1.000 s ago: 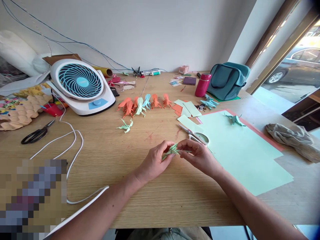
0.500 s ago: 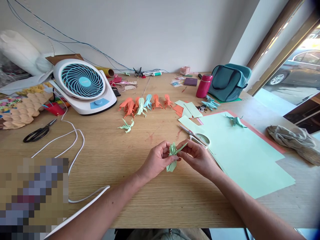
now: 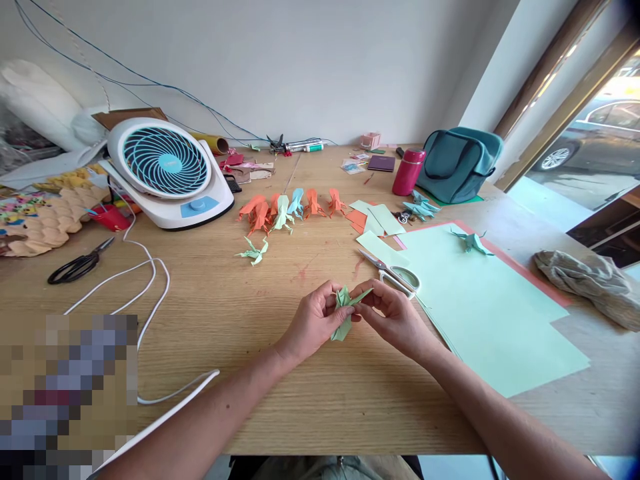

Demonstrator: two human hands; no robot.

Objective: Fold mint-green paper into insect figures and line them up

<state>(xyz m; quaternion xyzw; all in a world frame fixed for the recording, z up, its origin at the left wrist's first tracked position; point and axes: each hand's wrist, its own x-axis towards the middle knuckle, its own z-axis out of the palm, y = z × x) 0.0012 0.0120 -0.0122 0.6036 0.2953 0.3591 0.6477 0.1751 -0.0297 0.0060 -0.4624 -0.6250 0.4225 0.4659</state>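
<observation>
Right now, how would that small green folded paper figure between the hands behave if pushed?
Probably very light: the left hand and right hand hold the green folded paper figure by fingertips. Its thin pointed flaps likely bend or crush easily.

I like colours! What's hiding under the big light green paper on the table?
Under the big light green paper a red sheet peeks out along the far edge. How far it reaches, and anything else beneath, is covered. Both lie on the table.
</observation>
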